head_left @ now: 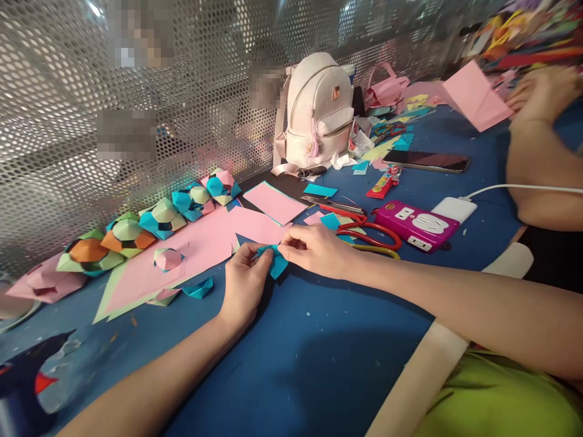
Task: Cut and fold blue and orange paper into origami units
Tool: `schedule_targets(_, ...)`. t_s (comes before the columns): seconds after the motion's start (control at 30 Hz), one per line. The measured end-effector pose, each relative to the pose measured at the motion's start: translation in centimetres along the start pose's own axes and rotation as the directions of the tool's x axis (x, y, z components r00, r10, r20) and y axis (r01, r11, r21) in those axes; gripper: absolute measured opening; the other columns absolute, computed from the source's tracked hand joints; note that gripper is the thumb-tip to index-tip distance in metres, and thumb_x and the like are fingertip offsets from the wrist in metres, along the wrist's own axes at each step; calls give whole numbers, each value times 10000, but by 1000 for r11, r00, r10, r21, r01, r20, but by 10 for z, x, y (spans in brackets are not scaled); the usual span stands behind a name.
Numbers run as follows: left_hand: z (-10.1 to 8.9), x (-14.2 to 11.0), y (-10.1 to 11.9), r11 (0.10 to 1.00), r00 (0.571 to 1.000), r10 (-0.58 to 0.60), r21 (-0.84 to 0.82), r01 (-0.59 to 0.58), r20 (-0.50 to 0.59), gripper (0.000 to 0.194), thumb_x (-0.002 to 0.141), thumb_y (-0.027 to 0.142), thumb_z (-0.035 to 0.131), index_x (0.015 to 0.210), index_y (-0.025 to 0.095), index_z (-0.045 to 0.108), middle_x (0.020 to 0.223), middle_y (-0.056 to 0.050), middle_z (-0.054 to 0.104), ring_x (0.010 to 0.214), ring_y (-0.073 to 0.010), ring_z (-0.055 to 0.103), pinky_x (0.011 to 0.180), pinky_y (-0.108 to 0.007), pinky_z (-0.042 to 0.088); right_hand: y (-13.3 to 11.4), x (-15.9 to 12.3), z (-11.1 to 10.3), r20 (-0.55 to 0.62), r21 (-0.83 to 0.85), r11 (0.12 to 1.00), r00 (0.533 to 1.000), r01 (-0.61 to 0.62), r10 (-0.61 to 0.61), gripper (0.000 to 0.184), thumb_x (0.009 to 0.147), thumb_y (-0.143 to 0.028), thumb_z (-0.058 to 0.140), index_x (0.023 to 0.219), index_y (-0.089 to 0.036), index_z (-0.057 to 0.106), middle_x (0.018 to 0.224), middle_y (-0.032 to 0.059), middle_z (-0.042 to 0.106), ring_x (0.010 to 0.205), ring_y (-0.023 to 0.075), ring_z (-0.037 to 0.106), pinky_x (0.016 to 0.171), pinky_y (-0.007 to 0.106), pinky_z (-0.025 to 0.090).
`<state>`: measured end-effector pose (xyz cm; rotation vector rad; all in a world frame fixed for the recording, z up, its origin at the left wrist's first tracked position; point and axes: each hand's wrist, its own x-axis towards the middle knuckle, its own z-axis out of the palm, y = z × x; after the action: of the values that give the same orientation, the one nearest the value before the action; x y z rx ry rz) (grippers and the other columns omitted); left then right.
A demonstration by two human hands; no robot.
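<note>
Between my two hands is a small folded piece of blue paper (pixel 279 266), held just above the blue tabletop. My left hand (pixel 246 276) pinches it from the left, thumb on top. From the right, the fingertips of my right hand (pixel 314 249) are pinched together at its upper edge. To the left, a small pink and blue folded paper ball (pixel 168 259) sits on pink paper sheets (pixel 195 243). Nearer me lie a blue folded paper unit (pixel 198 288) and a pink and green folded unit (pixel 164 297).
Several multicoloured paper balls (pixel 130 233) line the mesh wall. Scissors with red handles (pixel 376 235) and a purple power strip (pixel 416 226) lie right of my hands. A white backpack (pixel 319 112) stands behind. A glue gun (pixel 27 376) is at lower left. Another person's hand (pixel 542 94) holds pink paper.
</note>
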<state>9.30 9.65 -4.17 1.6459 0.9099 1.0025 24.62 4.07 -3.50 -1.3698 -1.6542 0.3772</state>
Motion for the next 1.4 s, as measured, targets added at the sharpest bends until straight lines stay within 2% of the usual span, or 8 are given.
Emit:
schedule_targets(0.13, -1, 0, -2, 997, 999, -50, -51, 49, 0, 158, 721, 300, 701, 765, 164, 633, 686, 36, 600, 570, -80, 469, 561, -219, 394, 1, 1, -1, -8, -40, 999, 1000, 1, -1, 158, 769, -76, 545, 645, -166, 506, 580, -39, 526, 556, 77, 455, 564, 215, 337)
schedule_targets(0.3, 0, 0, -3, 957, 992, -74, -271, 99, 104, 199, 800, 359, 639, 762, 164, 632, 673, 23, 586, 626, -108, 517, 610, -243, 442, 2, 1, 0, -28, -57, 998, 1000, 7, -9, 156, 753, -54, 545, 650, -166, 509, 562, -48, 508, 539, 72, 434, 558, 218, 327)
schedule_targets(0.53, -1, -1, -2, 940, 991, -55, -327, 93, 125, 188, 822, 341, 603, 782, 165, 657, 697, 11, 590, 640, -114, 518, 603, -241, 434, 2, 1, -2, -26, -44, 999, 999, 32, -33, 157, 758, -55, 552, 656, -166, 508, 559, -54, 496, 535, 68, 430, 560, 214, 333)
schedule_targets(0.67, -3, 0, -3, 978, 995, -46, -201, 63, 88, 193, 798, 326, 638, 917, 179, 678, 731, 25, 599, 616, -90, 476, 582, -219, 394, 5, 2, -1, -22, -72, 995, 997, 74, -75, 155, 754, -55, 544, 651, -165, 507, 568, -50, 496, 538, 69, 427, 558, 214, 329)
schedule_targets(0.8, -3, 1, -2, 999, 997, -28, -14, 29, 79, 212, 772, 359, 665, 806, 149, 663, 631, 36, 570, 557, -86, 432, 534, -225, 347, 6, 2, -1, -13, -57, 995, 996, 84, -85, 151, 769, -84, 536, 648, -167, 500, 586, -40, 512, 543, 71, 441, 561, 215, 339)
schedule_targets(0.9, -2, 0, 0, 1000, 998, -26, -9, 26, 61, 225, 764, 370, 669, 794, 147, 655, 623, 37, 577, 554, -89, 443, 539, -228, 357, 5, 2, -1, -1, -3, 999, 1000, 32, -32, 118, 789, -145, 561, 686, -170, 513, 592, -39, 521, 555, 79, 459, 564, 214, 350)
schedule_targets(1.0, -1, 0, -1, 999, 997, -30, -22, 32, 78, 204, 756, 348, 678, 798, 150, 657, 642, 33, 595, 566, -88, 459, 545, -221, 364, 4, 2, -1, -6, -40, 999, 1000, 4, -5, 121, 788, -139, 556, 685, -174, 503, 573, -46, 499, 545, 78, 436, 555, 217, 336)
schedule_targets(1.4, 0, 1, -1, 999, 999, -30, -15, 30, 26, 178, 696, 298, 711, 784, 154, 653, 654, 24, 612, 559, -93, 475, 535, -222, 372, 0, 0, -4, 20, -39, 999, 999, 29, -28, 160, 813, -132, 497, 661, -177, 470, 576, -46, 455, 544, 77, 388, 556, 223, 313)
